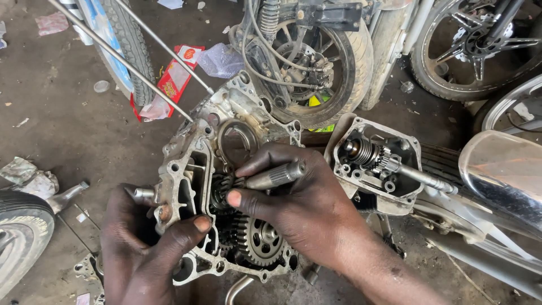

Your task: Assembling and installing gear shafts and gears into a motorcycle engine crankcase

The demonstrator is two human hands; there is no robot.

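Observation:
An open, grimy aluminium engine crankcase [192, 152] lies on the ground with gears [257, 240] showing inside it. My left hand [138, 251] grips its near left edge, thumb hooked over the rim. My right hand [293, 203] reaches in from the right and pinches a splined metal shaft [276, 175] between thumb and fingers; the shaft's lower end sits in among the gears. A second casing half [353, 175] with a geared shaft [395, 166] lies just to the right.
Motorcycle wheels [333, 62] [474, 45] and a brake assembly crowd the top. Two thin metal rods [130, 65] run diagonally from the upper left to the crankcase. A tyre [20, 231] sits at the lower left, a chrome exhaust [502, 169] at the right, and litter lies on the dirt floor.

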